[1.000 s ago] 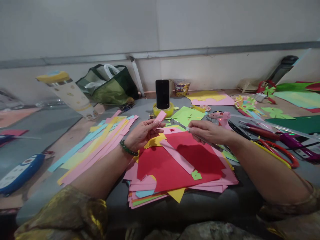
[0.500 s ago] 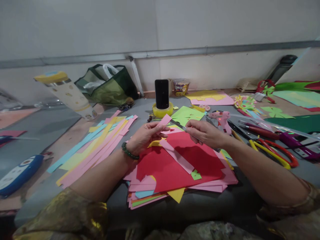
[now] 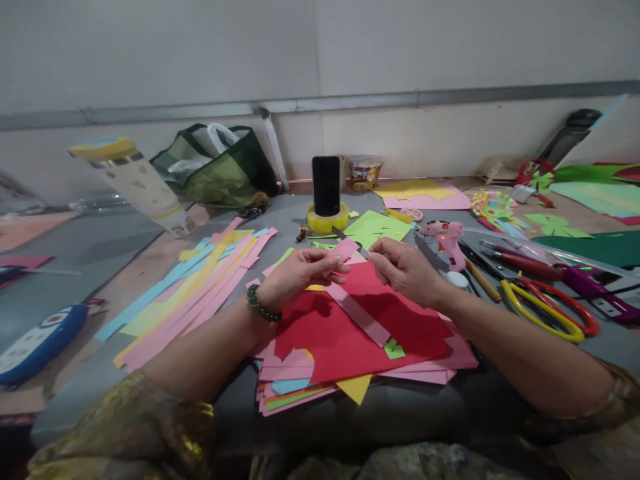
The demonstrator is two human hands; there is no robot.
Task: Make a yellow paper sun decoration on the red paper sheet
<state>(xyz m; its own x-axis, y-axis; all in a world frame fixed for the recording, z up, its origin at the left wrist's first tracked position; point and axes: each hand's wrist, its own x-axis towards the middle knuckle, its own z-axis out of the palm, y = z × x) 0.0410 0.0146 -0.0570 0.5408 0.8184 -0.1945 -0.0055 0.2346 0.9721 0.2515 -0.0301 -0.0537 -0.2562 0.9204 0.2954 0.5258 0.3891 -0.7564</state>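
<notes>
"In the head view, what's the left hand (image 3: 297,275) doing?"
"Pinching a flat pink paper strip (image 3: 343,251) above the large red paper sheet (image 3: 330,340)."
"And the right hand (image 3: 407,270)?"
"Gripping a slim grey metal-bladed tool (image 3: 343,235) close beside that strip."

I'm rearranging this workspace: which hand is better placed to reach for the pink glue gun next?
Probably the right hand: the pink glue gun lies nearer it, though that hand's knife-like tool might need putting down first. The left hand is farther away, pinching a pink paper strip.
</notes>
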